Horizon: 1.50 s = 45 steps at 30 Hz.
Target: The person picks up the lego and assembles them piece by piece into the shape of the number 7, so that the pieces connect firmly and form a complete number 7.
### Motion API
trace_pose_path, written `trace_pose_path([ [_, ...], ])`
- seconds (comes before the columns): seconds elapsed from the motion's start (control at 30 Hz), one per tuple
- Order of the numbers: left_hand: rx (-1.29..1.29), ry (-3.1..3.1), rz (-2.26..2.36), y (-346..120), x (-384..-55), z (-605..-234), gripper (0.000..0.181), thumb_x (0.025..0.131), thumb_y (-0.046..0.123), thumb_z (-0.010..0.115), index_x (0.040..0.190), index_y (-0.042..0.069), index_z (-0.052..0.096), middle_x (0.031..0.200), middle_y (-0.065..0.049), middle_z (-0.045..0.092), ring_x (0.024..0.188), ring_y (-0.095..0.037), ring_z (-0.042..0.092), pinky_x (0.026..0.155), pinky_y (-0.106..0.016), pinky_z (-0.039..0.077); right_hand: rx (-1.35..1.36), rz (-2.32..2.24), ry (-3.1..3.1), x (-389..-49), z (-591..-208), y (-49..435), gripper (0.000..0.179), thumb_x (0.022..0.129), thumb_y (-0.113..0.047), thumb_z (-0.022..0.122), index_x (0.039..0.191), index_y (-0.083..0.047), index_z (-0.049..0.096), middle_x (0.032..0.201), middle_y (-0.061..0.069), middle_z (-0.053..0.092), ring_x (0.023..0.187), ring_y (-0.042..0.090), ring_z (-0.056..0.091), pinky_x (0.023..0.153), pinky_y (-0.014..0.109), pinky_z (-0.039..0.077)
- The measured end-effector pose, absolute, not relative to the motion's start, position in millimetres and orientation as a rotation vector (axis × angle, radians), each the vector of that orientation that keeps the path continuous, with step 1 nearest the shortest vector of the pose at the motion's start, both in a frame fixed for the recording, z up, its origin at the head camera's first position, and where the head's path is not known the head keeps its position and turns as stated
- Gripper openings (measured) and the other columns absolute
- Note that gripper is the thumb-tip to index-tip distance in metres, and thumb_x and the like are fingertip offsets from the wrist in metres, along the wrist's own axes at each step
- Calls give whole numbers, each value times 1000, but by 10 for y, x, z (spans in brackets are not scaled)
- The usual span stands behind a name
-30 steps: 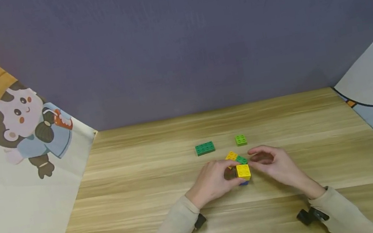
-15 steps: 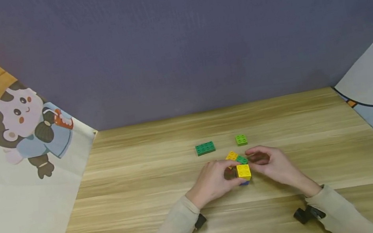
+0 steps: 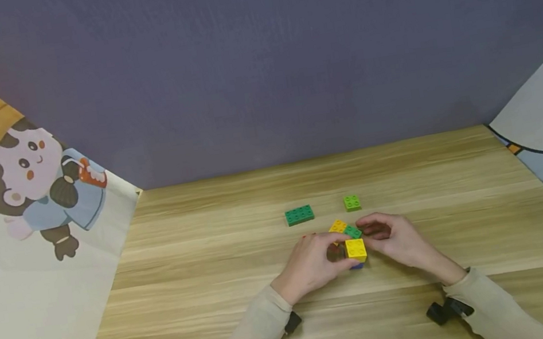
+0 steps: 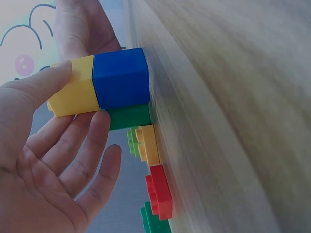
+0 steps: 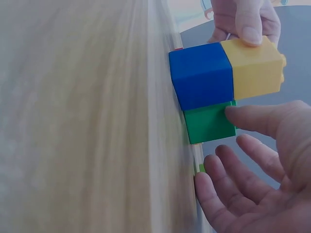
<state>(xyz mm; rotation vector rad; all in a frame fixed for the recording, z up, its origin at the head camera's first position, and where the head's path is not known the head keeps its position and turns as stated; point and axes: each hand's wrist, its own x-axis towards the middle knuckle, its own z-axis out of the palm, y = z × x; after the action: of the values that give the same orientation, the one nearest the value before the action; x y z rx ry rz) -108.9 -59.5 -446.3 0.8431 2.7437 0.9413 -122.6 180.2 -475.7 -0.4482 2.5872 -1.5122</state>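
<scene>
Left hand (image 3: pixel 309 264), head view: thumb and fingers pinch the yellow block (image 3: pixel 356 250), seated on the blue block (image 3: pixel 357 266).
Right hand (image 3: pixel 398 238), head view: just beside these blocks, apart from the other hand, fingers loosely curved.
Tabletop (image 3: pixel 202 272), head view: dark green brick (image 3: pixel 299 215) and lime brick (image 3: pixel 352 203) farther back, apart; orange-yellow brick (image 3: pixel 338 225) and green block (image 3: pixel 352 231) nearer.
Red brick (image 4: pixel 160 193), left wrist view: on the tabletop, between orange-yellow brick and dark green brick.
Green block, right wrist view: beside the blue block, right thumb (image 5: pixel 257 120) at its edge; whether it presses, I cannot tell.
</scene>
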Motion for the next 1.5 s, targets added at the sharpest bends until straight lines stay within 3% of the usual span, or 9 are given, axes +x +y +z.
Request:
trace_pose_path([
  [0.17, 862, 2752, 943, -596, -1092, -4457, 42, 93, 45, 83, 128, 23, 77, 111, 6, 81, 85, -4, 64, 78, -16, 46, -450, -1504, 2610, -1252, -4753, 1790, 34, 94, -6, 79, 127, 1, 72, 124, 19, 75, 107, 30, 74, 86, 20, 60],
  [0.57, 841, 2728, 923, -599, -1091, -4421, 44, 93, 44, 83, 130, 22, 77, 115, 6, 81, 96, -4, 69, 85, -19, 52, -467, -1492, 2602, -1340, -4769, 1789, 38, 92, -5, 82, 128, 2, 71, 121, 20, 76, 105, 31, 75, 85, 23, 62],
  [0.8, 825, 2732, 929, -573, -1127, -4416, 43, 93, 45, 83, 130, 23, 77, 108, 7, 81, 94, -5, 70, 83, -18, 51, -496, -1486, 2635, -1396, -4747, 1817, 30, 95, -11, 81, 123, -2, 75, 116, 17, 78, 99, 25, 76, 82, 27, 64],
  [1.0, 810, 2738, 928, -548, -1154, -4420, 44, 93, 46, 83, 130, 23, 77, 108, 8, 81, 94, -4, 69, 82, -18, 51, -486, -1443, 2667, -1430, -4757, 1841, 35, 91, -11, 85, 123, -4, 75, 113, 16, 79, 97, 25, 78, 81, 29, 65],
  [1.5, 825, 2744, 953, -565, -1149, -4447, 42, 92, 45, 83, 128, 24, 77, 106, 8, 81, 92, -3, 69, 85, -19, 50, -456, -1425, 2747, -1424, -4756, 1833, 33, 94, -16, 83, 124, -6, 75, 106, 12, 80, 91, 23, 78, 80, 35, 66],
])
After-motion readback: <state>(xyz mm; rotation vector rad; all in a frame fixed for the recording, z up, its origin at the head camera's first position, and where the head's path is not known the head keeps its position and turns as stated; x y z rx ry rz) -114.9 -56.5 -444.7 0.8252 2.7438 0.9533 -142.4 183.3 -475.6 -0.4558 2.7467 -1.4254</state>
